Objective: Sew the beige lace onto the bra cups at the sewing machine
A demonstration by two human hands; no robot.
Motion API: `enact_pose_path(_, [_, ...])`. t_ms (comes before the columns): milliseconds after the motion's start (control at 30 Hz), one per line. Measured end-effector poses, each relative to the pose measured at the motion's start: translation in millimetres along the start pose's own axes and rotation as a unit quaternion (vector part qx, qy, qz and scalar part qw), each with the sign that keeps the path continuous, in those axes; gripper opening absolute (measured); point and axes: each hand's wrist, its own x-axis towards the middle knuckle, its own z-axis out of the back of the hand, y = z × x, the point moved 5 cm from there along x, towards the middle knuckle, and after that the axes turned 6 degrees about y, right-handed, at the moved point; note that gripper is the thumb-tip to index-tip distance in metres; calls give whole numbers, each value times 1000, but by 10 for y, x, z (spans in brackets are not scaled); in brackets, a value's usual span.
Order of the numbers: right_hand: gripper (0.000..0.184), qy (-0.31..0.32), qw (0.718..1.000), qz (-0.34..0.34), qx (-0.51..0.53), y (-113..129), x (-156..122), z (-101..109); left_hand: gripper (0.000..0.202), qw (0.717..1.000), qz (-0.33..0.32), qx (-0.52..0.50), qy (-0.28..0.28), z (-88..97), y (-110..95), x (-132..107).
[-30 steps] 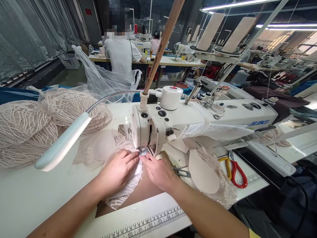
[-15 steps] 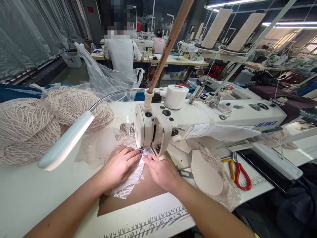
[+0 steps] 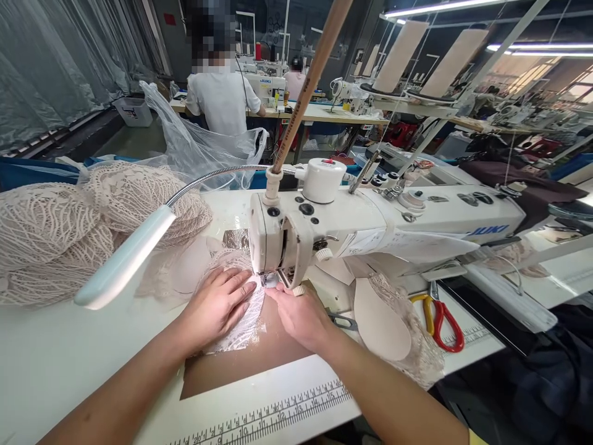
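Observation:
My left hand [image 3: 222, 303] lies flat on a piece of pale lace fabric [image 3: 248, 321], fingers stretched toward the needle area of a white sewing machine [image 3: 319, 225]. The fabric runs under the presser foot [image 3: 265, 279]. On the foot's other side is my right hand [image 3: 299, 312], its fingers curled together and the fingertips beside the fabric's edge. What those fingers pinch, if anything, is hidden. A beige bra cup [image 3: 382, 321] with lace lies right of that hand. Another cup [image 3: 189, 266] with lace lies behind my left hand.
Bundled lace [image 3: 46, 235] is heaped at the left, below a lamp [image 3: 125, 259] on a bent neck. Red-and-yellow-handled cutters [image 3: 447, 324] lie at the right. A ruler strip [image 3: 273, 414] runs along the front edge. A person in white [image 3: 220, 99] sits ahead.
My left hand has drawn back slightly from the needle and lies flatter on the lace. The lace's near end has moved up toward the machine. My right hand stays beside the foot.

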Motion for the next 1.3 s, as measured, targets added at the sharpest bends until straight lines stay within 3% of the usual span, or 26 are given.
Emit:
enact_pose_path(200, [34, -5, 1000, 3, 9, 7, -24, 49, 42, 996, 6, -86, 38, 174, -55, -129])
enact_pose_path(367, [34, 5, 999, 32, 32, 44, -54, 72, 36, 978, 77, -174, 87, 441, -177, -224])
enact_pose_path(467, [33, 1, 997, 61, 49, 62, -79, 62, 23, 970, 120, -147, 150, 398, -242, -266])
enact_pose_path(600, [34, 23, 988, 134, 75, 130, -114, 35, 32, 957, 145, -191, 164, 232, -196, -315])
enact_pose_path(667, [33, 44, 985, 153, 68, 156, -122, 19, 32, 935, 154, -279, 157, 169, -115, -349])
enact_pose_path(800, [32, 63, 985, 149, 53, 174, -121, 13, 38, 853, 207, -449, 166, 74, 98, -447])
enact_pose_path(867, [32, 67, 985, 146, 57, 178, -122, 17, 40, 838, 212, -479, 157, 81, 159, -471])
enact_pose_path(933, [31, 69, 986, 143, 57, 181, -122, 21, 40, 845, 196, -470, 164, 123, 144, -470])
enact_pose_path(1100, [29, 53, 994, 95, 7, 132, -101, 24, 26, 854, 135, -416, 283, 299, -123, -425])
enact_pose_path(1167, [27, 43, 996, 79, -6, 112, -92, 25, 25, 852, 130, -407, 304, 365, -185, -378])
enact_pose_path(1233, [26, 40, 996, 75, -10, 106, -88, 24, 29, 867, 127, -390, 283, 402, -189, -286])
enact_pose_path(1300, [25, 41, 996, 77, -11, 111, -89, 27, 32, 910, 105, -337, 219, 409, -158, -160])
